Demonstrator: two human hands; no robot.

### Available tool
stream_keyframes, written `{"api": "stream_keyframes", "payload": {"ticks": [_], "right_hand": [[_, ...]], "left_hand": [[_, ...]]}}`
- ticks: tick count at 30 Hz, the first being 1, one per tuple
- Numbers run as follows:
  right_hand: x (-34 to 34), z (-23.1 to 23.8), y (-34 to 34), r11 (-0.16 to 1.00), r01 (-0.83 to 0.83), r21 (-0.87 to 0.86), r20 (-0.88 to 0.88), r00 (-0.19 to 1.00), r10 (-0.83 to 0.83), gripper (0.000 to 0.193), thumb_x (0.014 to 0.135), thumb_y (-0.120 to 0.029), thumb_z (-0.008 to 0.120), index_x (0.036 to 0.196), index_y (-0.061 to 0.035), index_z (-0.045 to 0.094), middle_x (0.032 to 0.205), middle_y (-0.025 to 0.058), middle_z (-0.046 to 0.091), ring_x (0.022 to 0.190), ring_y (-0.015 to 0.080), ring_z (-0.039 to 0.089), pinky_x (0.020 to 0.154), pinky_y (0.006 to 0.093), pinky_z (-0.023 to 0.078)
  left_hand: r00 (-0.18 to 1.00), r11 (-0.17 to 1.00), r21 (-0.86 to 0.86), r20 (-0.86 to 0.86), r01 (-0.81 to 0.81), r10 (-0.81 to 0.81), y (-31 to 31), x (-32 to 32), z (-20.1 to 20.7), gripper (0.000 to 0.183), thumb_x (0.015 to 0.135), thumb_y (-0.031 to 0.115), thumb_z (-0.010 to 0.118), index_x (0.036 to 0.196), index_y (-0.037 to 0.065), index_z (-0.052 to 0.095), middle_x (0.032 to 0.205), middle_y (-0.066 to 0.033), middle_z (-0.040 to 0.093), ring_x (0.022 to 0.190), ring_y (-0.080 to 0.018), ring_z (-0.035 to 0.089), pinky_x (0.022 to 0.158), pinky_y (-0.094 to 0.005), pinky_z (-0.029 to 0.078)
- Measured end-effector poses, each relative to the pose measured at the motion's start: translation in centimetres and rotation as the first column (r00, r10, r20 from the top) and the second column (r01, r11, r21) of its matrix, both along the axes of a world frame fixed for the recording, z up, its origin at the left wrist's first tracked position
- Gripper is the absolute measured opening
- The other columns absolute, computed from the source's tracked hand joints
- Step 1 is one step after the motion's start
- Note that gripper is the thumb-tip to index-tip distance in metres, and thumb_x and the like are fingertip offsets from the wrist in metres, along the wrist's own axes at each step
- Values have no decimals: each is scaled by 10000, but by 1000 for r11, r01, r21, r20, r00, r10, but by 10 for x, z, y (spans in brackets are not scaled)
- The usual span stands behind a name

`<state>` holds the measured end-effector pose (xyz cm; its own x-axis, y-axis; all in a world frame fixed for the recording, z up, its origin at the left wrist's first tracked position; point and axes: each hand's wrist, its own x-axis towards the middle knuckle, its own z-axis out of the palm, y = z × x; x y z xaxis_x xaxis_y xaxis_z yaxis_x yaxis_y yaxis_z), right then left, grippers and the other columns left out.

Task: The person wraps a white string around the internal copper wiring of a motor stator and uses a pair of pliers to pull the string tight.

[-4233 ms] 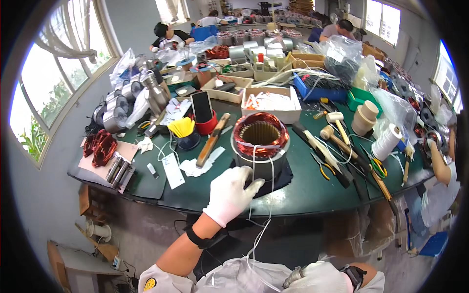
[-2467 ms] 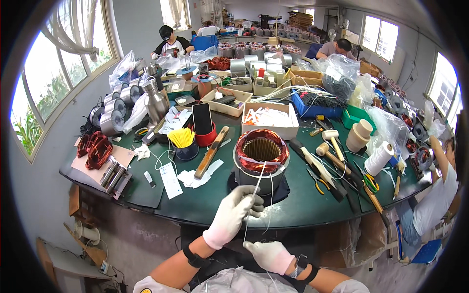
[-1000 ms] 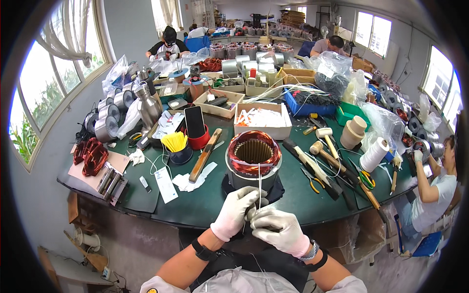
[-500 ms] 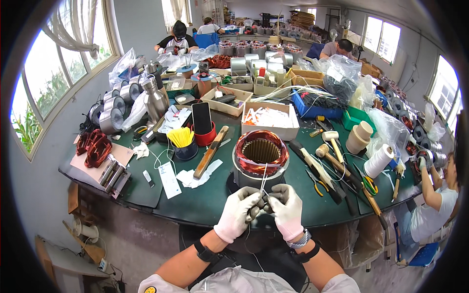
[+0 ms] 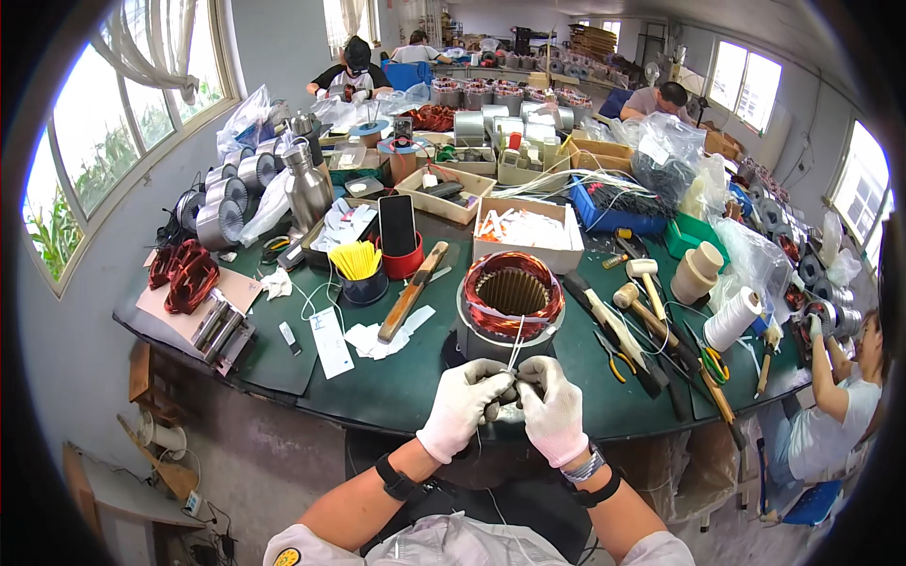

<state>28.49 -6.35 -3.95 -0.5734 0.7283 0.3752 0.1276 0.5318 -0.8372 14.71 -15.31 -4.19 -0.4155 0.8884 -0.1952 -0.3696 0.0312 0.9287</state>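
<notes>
Head view shows the left hand [image 5: 462, 407] and right hand [image 5: 555, 407] with fingers pinched on white cord [image 5: 516, 349] running from the copper-wound stator [image 5: 511, 294] on the table [image 5: 604, 407], apparently knotting or tightening it, which likely calls for even tension next.

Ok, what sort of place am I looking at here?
Most likely a workshop where electric motors are wound: a copper-wound stator stands at the front of the green workbench, a row of similar stators sits farther back, and mallets and pliers lie to the right.
</notes>
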Motion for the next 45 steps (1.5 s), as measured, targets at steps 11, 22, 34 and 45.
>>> {"api": "stream_keyframes", "payload": {"ticks": [11,22,34,45], "right_hand": [[-4,16,4,843,-9,538,37,999,-13,97,878,-74,738,944,-68,668,951,110,676,758,322,694,675,410,558],[16,-15,-2,491,-390,-779,-380,916,127,234,1086,-198,540,1146,6,636,939,68,688,718,97,667,629,279,581],[9,-7,-22,880,174,443,-102,984,-143,173,765,-33,799,874,-57,667,874,103,652,676,307,668,617,385,536],[47,-19,-46,988,-80,136,-71,993,90,122,772,-12,756,808,-27,640,788,95,617,607,264,653,580,357,526]], "left_hand": [[783,986,136,-601,-100,162,-4,8,-7,200,984,45,689,1153,-53,731,922,-20,736,776,-50,620,684,-240,517],[979,997,81,-203,12,5,-1,7,7,184,978,132,713,1076,-23,727,869,6,677,707,-47,549,628,-220,435],[995,993,75,-13,96,-95,-7,11,-2,203,1049,191,609,1090,1,669,891,-1,666,729,-53,567,667,-211,464],[977,977,13,16,212,-212,-37,27,-4,271,1035,250,645,1066,-18,669,811,1,601,689,-68,518,641,-236,434]]}}
